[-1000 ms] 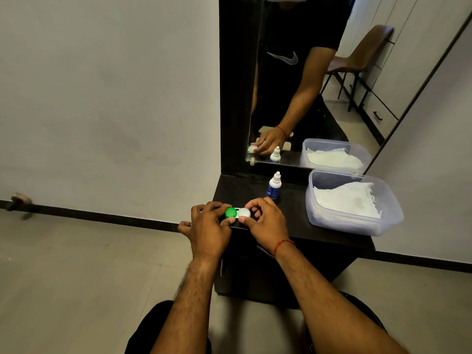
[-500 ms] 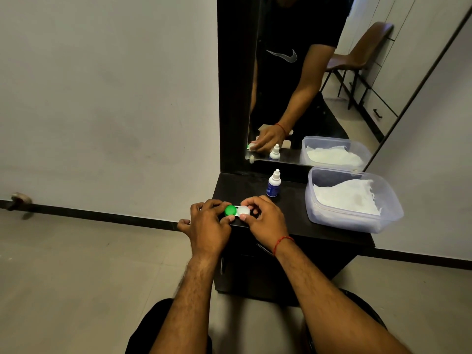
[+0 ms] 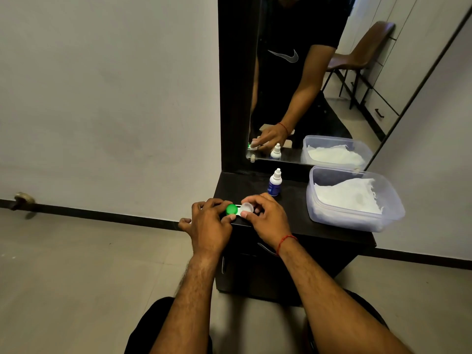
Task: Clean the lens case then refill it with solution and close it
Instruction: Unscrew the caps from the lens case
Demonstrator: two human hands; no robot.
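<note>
Lens case (image 3: pixel 238 212) is held over the front left corner of the dark cabinet top (image 3: pixel 293 215), gripped from both sides.

The end bearing the green cap (image 3: pixel 232 209) is gripped by the curled fingers and thumb of the left hand (image 3: pixel 208 226). The white cap (image 3: pixel 247 207) is pinched between thumb and forefinger of the right hand (image 3: pixel 268 221), its other fingers curled. Both forearms are stretched forward, knuckles up. The solution bottle (image 3: pixel 275 182) is stood upright just behind the right hand. A plastic tub (image 3: pixel 357 221) of white tissue is set further right.
</note>
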